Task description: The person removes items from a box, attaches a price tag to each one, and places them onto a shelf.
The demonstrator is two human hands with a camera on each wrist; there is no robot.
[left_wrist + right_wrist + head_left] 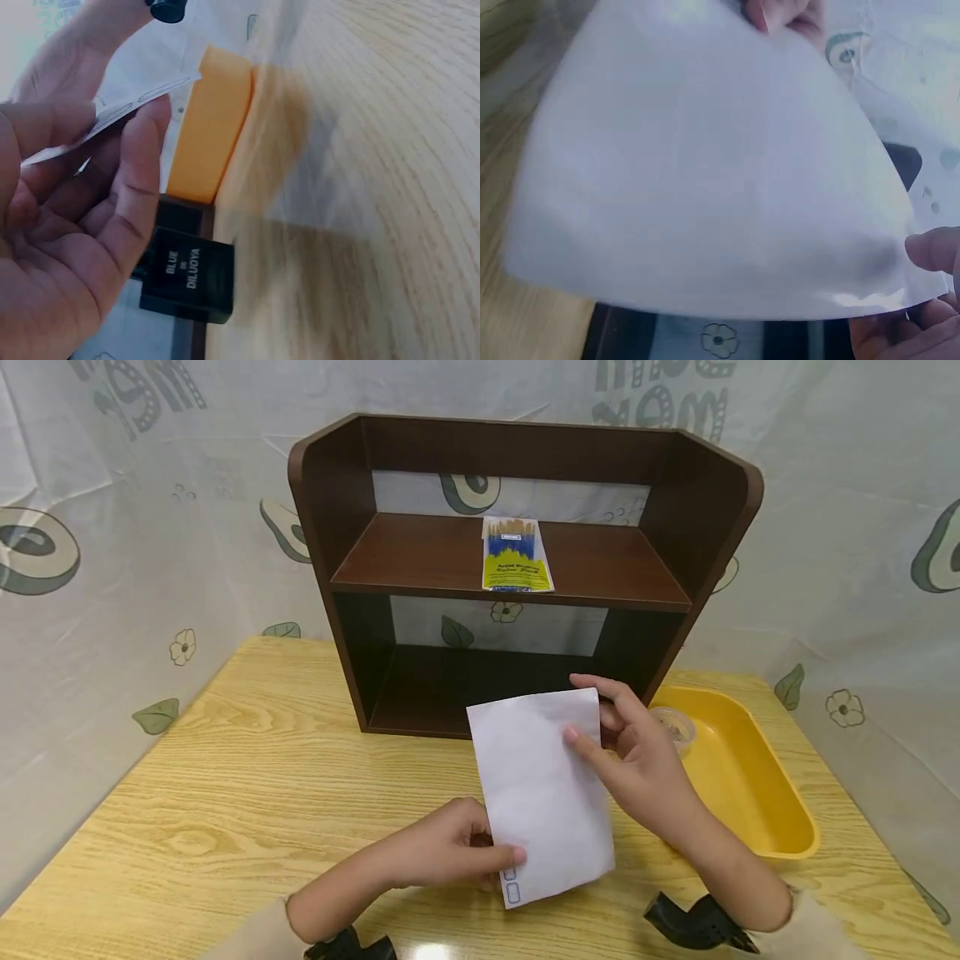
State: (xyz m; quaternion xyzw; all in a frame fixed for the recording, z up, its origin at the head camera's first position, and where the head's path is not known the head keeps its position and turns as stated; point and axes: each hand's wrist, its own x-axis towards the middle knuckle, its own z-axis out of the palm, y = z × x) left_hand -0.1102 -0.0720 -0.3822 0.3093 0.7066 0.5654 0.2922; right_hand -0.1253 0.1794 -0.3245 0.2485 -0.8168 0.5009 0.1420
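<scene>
Both hands hold a white paper [540,793] in front of the shelf, tilted, with small blue-outlined boxes at its lower left corner. It looks like an envelope, though I cannot tell for sure. My left hand [453,843] pinches the lower left edge, thumb on the front face. At the upper right edge, my right hand [648,760] grips the paper between thumb and fingers. The right wrist view shows the paper [705,165] broad and slightly bowed. A black bottle [191,274] lettered "BLUE DE DILUOYA" appears in the left wrist view, below the left hand [82,225].
A dark brown two-tier shelf [510,597] stands at the table's back. On its upper board lies a pack of artist brushes [517,556]. To the right is a yellow tray [750,793] with a small clear round container [675,727] in it. Wood-grain table [225,793] extends left.
</scene>
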